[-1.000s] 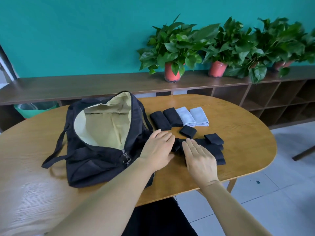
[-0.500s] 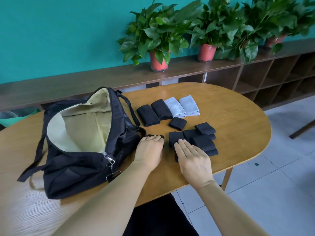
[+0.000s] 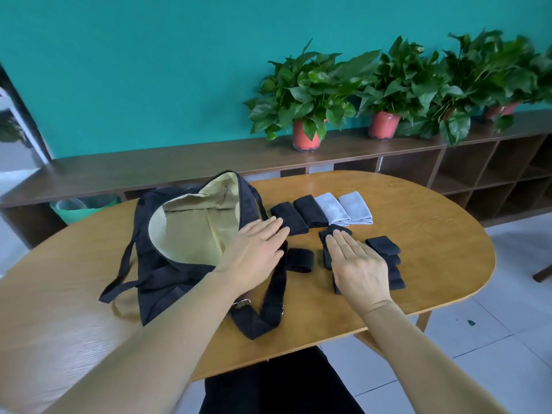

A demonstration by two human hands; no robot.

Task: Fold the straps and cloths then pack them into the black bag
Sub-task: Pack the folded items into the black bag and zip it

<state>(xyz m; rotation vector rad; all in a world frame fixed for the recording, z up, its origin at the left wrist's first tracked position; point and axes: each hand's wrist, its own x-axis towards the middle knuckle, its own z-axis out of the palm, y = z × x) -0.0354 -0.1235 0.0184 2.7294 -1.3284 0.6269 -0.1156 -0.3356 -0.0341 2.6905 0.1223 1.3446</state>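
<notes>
The black bag (image 3: 155, 282) lies open on the wooden table (image 3: 433, 234), its cream lining facing up. My left hand (image 3: 257, 252) hovers flat over the bag's right rim, fingers straight, holding nothing. One folded black strap (image 3: 300, 259) lies just right of that hand. My right hand (image 3: 358, 264) rests flat, fingers straight, on a pile of folded black straps (image 3: 383, 249). Behind them sit two folded black cloths (image 3: 298, 213) and two folded grey cloths (image 3: 343, 209) in a row.
The bag's long shoulder strap (image 3: 268, 309) trails toward the table's front edge. A low wooden shelf (image 3: 179, 165) with potted plants (image 3: 307, 94) runs along the teal wall. A green bin (image 3: 86, 206) stands behind the table at the left.
My left hand moved up and away from the single folded strap to the bag's rim. My right hand slid forward over the strap pile. The camera view shifted.
</notes>
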